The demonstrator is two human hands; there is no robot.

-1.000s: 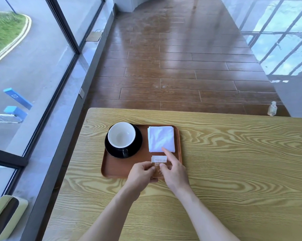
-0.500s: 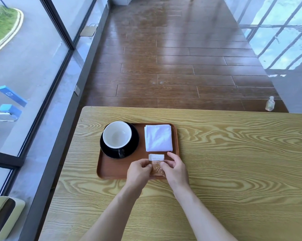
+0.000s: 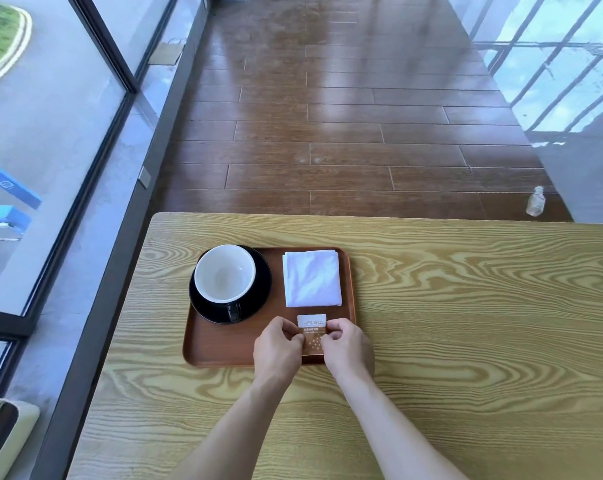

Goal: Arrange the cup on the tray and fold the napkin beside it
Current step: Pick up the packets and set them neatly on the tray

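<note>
The brown tray [image 3: 220,351] lies near the left edge of the wooden table [image 3: 466,323], its long side running away from the person. In the tray's far left corner a white cup [image 3: 225,273] stands upright and empty on a black saucer [image 3: 262,289], its dark handle turned toward the tray's near edge. In the far right corner, just beside the saucer but not touching it, a white napkin [image 3: 312,278] lies folded into a neat square. So both named steps look done, and what is in hand seems to be a finishing touch: the left hand [image 3: 277,348] and the right hand [image 3: 348,348] each pinch a side of a small printed packet [image 3: 312,329] (a sugar sachet, most likely, though the print is too small to read), fingertips closed on its edges, near the tray's near right corner and just short of the napkin. It cannot be told whether the packet rests on the tray or is held slightly above it. The next move probably calls for squaring it to the napkin's near edge, then letting go with both hands without nudging the cloth.
</note>
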